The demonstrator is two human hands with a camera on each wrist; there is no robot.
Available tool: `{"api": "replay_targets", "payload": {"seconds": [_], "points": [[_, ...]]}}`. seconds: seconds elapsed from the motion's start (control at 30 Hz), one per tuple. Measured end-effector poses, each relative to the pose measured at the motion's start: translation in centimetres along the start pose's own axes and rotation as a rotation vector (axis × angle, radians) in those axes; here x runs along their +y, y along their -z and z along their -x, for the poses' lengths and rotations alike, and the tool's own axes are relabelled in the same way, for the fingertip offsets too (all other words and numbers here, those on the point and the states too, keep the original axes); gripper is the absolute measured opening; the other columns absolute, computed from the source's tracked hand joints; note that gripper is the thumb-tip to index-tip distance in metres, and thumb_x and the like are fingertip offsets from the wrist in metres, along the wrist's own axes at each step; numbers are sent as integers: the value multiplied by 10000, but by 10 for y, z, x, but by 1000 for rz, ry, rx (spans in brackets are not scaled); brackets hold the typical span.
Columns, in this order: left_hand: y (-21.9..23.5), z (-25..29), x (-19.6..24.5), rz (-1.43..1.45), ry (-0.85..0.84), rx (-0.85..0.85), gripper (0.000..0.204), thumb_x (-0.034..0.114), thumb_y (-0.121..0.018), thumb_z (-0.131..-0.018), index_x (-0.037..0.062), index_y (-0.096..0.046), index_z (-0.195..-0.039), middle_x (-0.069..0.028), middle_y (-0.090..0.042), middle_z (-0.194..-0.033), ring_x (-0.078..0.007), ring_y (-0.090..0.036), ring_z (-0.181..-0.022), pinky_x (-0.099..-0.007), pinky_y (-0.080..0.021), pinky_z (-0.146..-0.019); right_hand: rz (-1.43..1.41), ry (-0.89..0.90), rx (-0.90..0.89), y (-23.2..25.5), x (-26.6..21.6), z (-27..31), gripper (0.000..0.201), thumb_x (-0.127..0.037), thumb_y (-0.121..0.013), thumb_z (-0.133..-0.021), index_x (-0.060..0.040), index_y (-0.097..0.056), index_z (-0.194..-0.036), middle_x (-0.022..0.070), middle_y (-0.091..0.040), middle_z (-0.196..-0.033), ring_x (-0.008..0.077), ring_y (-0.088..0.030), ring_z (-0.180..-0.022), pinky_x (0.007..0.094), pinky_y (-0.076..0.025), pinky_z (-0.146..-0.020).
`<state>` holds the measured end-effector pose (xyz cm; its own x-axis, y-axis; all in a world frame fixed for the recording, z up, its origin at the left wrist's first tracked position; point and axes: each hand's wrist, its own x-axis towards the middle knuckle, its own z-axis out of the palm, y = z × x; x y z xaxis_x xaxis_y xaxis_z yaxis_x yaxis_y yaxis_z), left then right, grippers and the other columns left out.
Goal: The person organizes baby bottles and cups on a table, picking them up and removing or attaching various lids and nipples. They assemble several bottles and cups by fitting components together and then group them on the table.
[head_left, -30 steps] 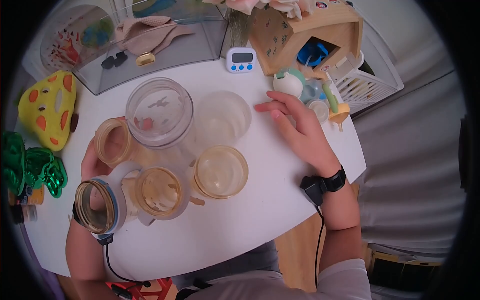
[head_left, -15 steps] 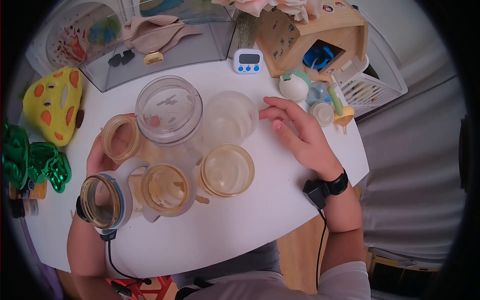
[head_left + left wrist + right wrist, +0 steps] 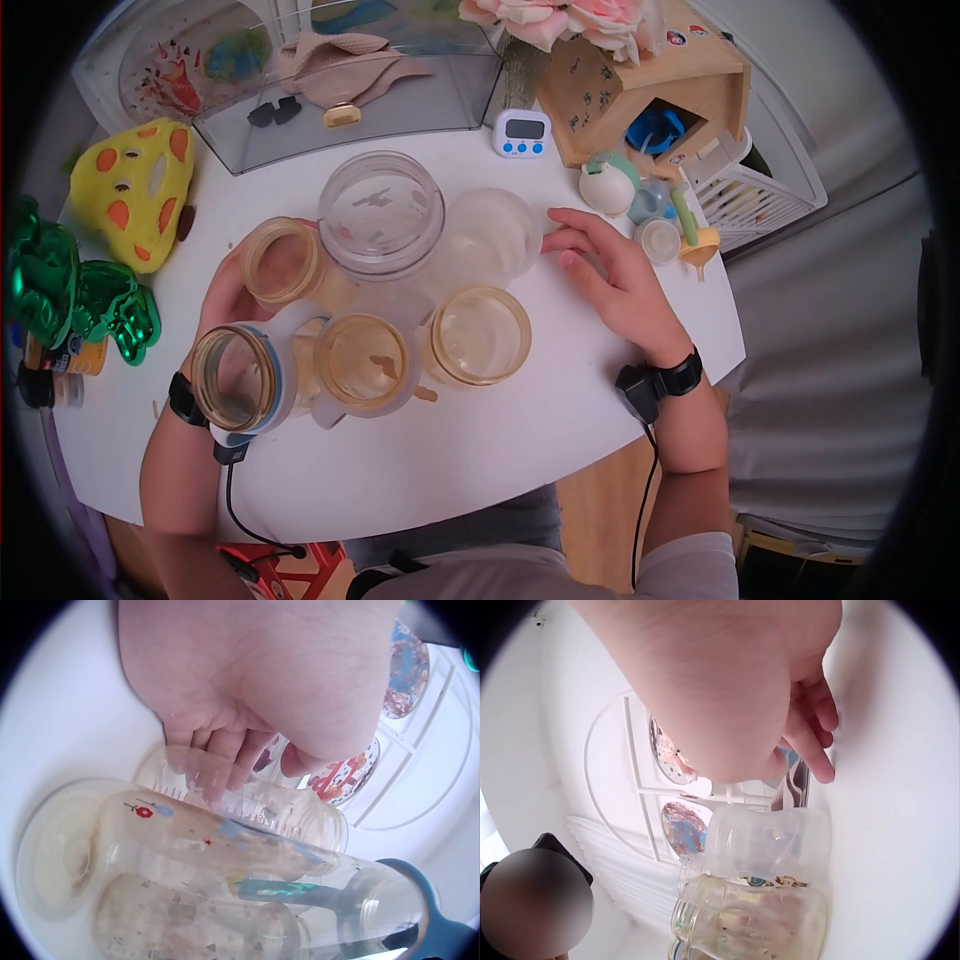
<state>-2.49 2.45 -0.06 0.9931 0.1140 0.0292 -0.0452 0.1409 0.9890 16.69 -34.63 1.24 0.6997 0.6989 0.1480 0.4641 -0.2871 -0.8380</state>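
In the head view, my left hand (image 3: 226, 292) lies along the left and far side of a clear bottle with an amber rim (image 3: 250, 275). The left wrist view has its fingers (image 3: 227, 754) extended behind that bottle, seen partly through it, its thumb apart. My right hand (image 3: 622, 288) rests on the table right of a frosted jar (image 3: 505, 235), fingers loosely bent and holding nothing; in the right wrist view a small gap separates them from the jar. A wide clear jar (image 3: 382, 215), a handled bottle (image 3: 365, 365), another amber-rimmed bottle (image 3: 480, 338) and a blue-collared bottle (image 3: 238, 380) stand grouped between my hands.
Behind stand a clear bin (image 3: 350, 110) with a cloth, a white timer (image 3: 521, 134) and a wooden house (image 3: 650, 75). Small feeding parts (image 3: 608, 185) lie at the right. A yellow plush (image 3: 135, 195) and green foil shape (image 3: 110, 305) are on the left.
The head view has shifted, so the table and things on it appear farther right. Both hands keep about the same places beside the bottles and jars.
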Motion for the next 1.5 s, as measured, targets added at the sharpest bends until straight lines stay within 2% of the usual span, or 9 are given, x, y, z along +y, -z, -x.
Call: {"api": "replay_targets", "payload": {"seconds": [0.07, 0.23, 0.3, 0.37, 0.73, 1.0, 1.1, 1.17, 1.5], "points": [[12, -5, -9, 39, -77, -135, 1258, 662, -949, -668, 55, -397, -1621, -176, -510, -1593, -315, -574, -1429, -491, -524, -1182, 23, 14, 33, 4, -2, 1, 423, -7, -584, -1042, 13, -534, -1461, 88, -785, -1209, 162, -689, -991, 296, -528, -950], [13, -6, -5, -27, -9, -89, 1277, 699, -935, -660, 55, -394, -1622, -172, -516, -1586, -313, -554, -1446, -507, -480, -1218, 37, 99, 85, 2, -1, -1, 412, -16, -594, -1041, 13, -544, -1448, 90, -789, -1187, 160, -701, -996, 298, -537, -933], [7, -5, -1, -21, 34, -78, 1301, 718, -932, -647, 52, -390, -1624, -170, -514, -1586, -316, -545, -1455, -511, -463, -1231, 52, -26, 16, 1, -5, 1, 405, -13, -601, -1036, 13, -554, -1438, 97, -790, -1175, 165, -699, -1025, 311, -531, -962], [-6, -1, 6, -17, 8, 14, 1291, 767, -926, -609, 36, -473, -1572, -91, -542, -1546, -233, -550, -1426, -411, -431, -1217, 49, -33, 9, 3, -7, 2, 407, -11, -604, -1033, 11, -557, -1436, 96, -791, -1168, 170, -693, -1009, 319, -527, -972], [5, -5, -3, -68, -22, -37, 1285, 800, -889, -629, 39, -471, -1576, -92, -559, -1519, -232, -554, -1421, -413, -431, -1211, 178, 154, 149, 3, -4, -2, 451, -32, -633, -1014, -10, -550, -1456, 92, -763, -1302, 262, -614, -1201, 378, -514, -1026], [-2, -7, 4, -66, -18, -54, 1279, 799, -880, -638, 15, -472, -1563, -98, -559, -1533, -224, -568, -1403, -412, -428, -1214, 36, -49, 97, 7, 0, 1, 414, -63, -644, -1035, -5, -546, -1434, 83, -767, -1124, 229, -669, -1120, 372, -508, -1029], [-14, -6, 11, -23, 205, 177, 1271, 800, -878, -640, 16, -480, -1557, -99, -563, -1524, -228, -573, -1397, -416, -429, -1214, 150, 69, 144, 3, 3, 0, 393, -62, -645, -1036, 1, -553, -1413, 85, -770, -1119, 212, -684, -1078, 354, -508, -1005], [3, -3, -6, -96, -62, -5, 1270, 806, -875, -640, 19, -483, -1557, -100, -559, -1524, -233, -569, -1402, -417, -428, -1214, 99, 33, 90, 4, 1, 2, 399, -62, -643, -1037, 1, -548, -1419, 89, -769, -1141, 209, -681, -1089, 351, -502, -1010], [8, -2, -8, -70, -35, -48, 1300, 807, -867, -659, 24, -426, -1599, -112, -536, -1551, -249, -538, -1439, -431, -422, -1218, 53, 22, 133, 2, -1, 0, 454, -44, -631, -1035, -6, -510, -1472, 83, -755, -1249, 195, -640, -1147, 353, -471, -1078]]}}
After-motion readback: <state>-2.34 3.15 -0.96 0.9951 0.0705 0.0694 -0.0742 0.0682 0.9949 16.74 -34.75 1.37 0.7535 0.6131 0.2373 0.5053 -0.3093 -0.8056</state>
